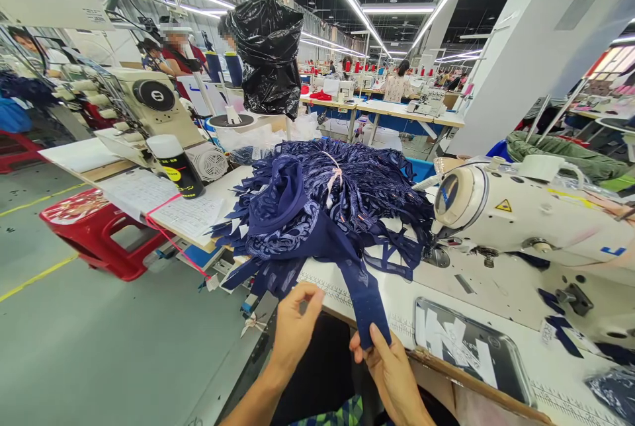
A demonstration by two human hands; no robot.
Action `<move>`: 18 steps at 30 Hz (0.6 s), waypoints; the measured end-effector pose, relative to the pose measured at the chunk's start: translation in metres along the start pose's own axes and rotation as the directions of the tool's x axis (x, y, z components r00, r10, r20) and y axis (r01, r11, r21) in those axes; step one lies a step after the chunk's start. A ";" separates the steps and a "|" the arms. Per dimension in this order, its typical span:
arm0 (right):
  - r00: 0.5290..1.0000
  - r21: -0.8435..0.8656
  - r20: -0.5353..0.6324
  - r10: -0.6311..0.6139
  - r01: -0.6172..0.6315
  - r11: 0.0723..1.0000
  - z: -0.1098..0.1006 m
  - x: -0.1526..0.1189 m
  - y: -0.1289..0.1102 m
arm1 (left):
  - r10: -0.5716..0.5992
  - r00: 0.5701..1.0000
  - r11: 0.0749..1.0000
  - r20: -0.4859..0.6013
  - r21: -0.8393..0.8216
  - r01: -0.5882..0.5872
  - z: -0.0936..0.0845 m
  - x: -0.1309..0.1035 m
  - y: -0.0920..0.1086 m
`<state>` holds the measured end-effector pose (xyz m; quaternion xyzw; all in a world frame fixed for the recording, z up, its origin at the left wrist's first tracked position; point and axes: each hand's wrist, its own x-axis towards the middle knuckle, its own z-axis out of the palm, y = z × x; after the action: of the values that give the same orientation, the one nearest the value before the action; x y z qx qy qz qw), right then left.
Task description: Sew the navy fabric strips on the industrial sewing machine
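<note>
My right hand (384, 363) pinches the end of a navy fabric band, part of a navy bra (282, 214) with a lace-trimmed cup. From the cup, the band runs down over the table's front edge. To its left, my left hand (296, 327) is apart from the band, fingers curled and thumb drawn close to the index finger; whether anything tiny is between them is hidden. Under and behind the bra lies a large heap of navy lace pieces (367, 178), gathered by a pale tie (335, 174).
A white sewing machine (520, 208) stands at right. A clear-lidded tray (471, 346) holding white labels sits before it. At left are a thread cone (176, 165), a written sheet (183, 214) and a red stool (104, 227). A black bag (268, 55) hangs behind; people sit farther back.
</note>
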<state>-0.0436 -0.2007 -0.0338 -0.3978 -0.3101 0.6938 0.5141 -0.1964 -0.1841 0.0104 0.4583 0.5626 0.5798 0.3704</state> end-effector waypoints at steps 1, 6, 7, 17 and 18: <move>1.000 0.002 0.000 0.003 -0.003 1.000 0.001 0.000 0.000 | -0.053 0.996 0.999 0.070 -0.010 0.053 0.006 -0.002 -0.001; 1.000 0.028 0.011 0.019 -0.020 0.999 0.002 -0.001 0.002 | -0.213 0.951 0.953 0.224 -0.166 0.253 0.028 -0.008 -0.003; 1.000 0.026 0.015 0.014 -0.014 1.000 0.002 -0.001 0.003 | -0.225 0.945 0.940 0.237 -0.203 0.275 0.031 -0.009 -0.003; 0.999 -0.020 0.038 -0.018 0.018 1.000 0.001 -0.002 0.010 | -0.325 0.895 0.831 0.305 -0.360 0.425 0.035 -0.011 -0.002; 0.999 -0.023 0.038 -0.021 0.022 0.999 0.001 -0.003 0.010 | -0.332 0.896 0.831 0.295 -0.358 0.426 0.036 -0.011 -0.002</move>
<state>-0.0491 -0.2060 -0.0409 -0.3873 -0.3322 0.6920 0.5107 -0.1590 -0.1836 0.0055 0.3092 0.4626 0.5454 0.6268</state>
